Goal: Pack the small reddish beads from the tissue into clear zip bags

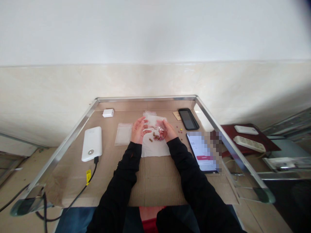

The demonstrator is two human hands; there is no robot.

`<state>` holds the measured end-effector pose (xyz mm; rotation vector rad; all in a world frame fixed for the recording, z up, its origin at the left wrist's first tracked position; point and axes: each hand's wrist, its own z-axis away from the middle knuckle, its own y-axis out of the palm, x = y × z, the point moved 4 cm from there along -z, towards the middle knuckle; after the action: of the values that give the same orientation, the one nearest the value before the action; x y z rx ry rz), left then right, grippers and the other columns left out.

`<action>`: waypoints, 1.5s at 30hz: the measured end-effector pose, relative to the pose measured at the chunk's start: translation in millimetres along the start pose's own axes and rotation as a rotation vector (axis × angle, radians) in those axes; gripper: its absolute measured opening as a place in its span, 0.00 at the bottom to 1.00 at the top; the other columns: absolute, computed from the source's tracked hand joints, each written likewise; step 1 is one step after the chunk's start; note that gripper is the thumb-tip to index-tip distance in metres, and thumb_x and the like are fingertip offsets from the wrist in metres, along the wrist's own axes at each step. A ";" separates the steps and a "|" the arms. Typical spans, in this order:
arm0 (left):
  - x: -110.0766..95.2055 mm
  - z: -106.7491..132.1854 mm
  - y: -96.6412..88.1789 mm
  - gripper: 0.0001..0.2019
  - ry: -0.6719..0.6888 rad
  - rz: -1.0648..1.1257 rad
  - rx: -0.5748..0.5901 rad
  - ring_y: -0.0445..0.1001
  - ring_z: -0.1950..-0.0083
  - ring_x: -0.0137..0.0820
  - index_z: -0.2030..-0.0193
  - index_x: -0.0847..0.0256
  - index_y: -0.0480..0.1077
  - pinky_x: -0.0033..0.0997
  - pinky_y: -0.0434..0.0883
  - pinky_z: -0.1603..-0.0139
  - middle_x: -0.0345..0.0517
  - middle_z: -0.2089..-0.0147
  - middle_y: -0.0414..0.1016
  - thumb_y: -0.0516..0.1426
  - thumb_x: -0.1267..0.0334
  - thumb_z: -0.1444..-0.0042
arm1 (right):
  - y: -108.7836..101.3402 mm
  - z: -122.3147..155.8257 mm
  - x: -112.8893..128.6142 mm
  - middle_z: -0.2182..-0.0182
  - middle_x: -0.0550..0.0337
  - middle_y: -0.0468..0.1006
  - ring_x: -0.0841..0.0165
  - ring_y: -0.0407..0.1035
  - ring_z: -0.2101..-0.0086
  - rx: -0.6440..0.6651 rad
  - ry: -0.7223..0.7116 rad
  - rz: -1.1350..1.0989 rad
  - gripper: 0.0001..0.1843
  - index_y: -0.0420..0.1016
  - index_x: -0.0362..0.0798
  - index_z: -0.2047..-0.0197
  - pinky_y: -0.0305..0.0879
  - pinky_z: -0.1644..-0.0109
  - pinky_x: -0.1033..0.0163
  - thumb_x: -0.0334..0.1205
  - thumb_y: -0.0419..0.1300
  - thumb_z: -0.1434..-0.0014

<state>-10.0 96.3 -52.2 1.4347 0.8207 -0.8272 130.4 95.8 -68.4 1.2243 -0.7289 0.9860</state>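
My left hand and my right hand meet over a small transparent plastic bag, pinching it from either side. Reddish contents show inside the bag near my right hand, too small to identify. Several brown capsules lie just below my hands on a white paper sheet. A few small yellow and brown pills sit on the cardboard to the right of my right hand. Another transparent zip bag lies flat left of my left hand.
Cardboard covers a table with a metal frame. On it are a white power bank with a black cable, a white charger, a black phone and a lit phone. A power strip stands on a dark red surface to the right.
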 end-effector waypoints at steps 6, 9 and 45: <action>1.1 -1.5 -1.0 0.20 -0.027 -0.004 -0.015 0.71 0.72 0.26 0.58 0.60 0.66 0.25 0.69 0.76 0.46 0.64 0.71 0.57 0.51 0.56 | -2.9 3.5 10.7 0.80 0.64 0.70 0.77 0.54 0.86 -0.017 -0.002 -0.095 0.21 0.69 0.49 0.67 0.49 0.86 0.71 0.58 0.48 0.49; 3.1 -2.3 -1.5 0.20 -0.035 0.009 -0.011 0.70 0.73 0.25 0.59 0.61 0.66 0.24 0.68 0.75 0.46 0.65 0.71 0.57 0.51 0.56 | -3.4 4.5 13.1 0.84 0.65 0.67 0.77 0.52 0.87 -0.042 0.000 -0.099 0.21 0.67 0.48 0.72 0.47 0.87 0.70 0.59 0.50 0.51; 2.6 -8.0 -21.2 0.15 0.080 0.023 -0.349 0.67 0.76 0.20 0.72 0.63 0.70 0.20 0.64 0.78 0.41 0.71 0.73 0.64 0.63 0.71 | -9.1 -0.6 8.2 0.93 0.73 0.48 0.80 0.41 0.90 -0.252 -0.249 0.244 0.25 0.53 0.48 0.85 0.39 0.88 0.70 0.61 0.53 0.56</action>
<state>-27.1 104.8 -64.8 1.1703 0.9565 -0.5781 142.0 97.8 -65.1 1.0629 -1.1844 0.9136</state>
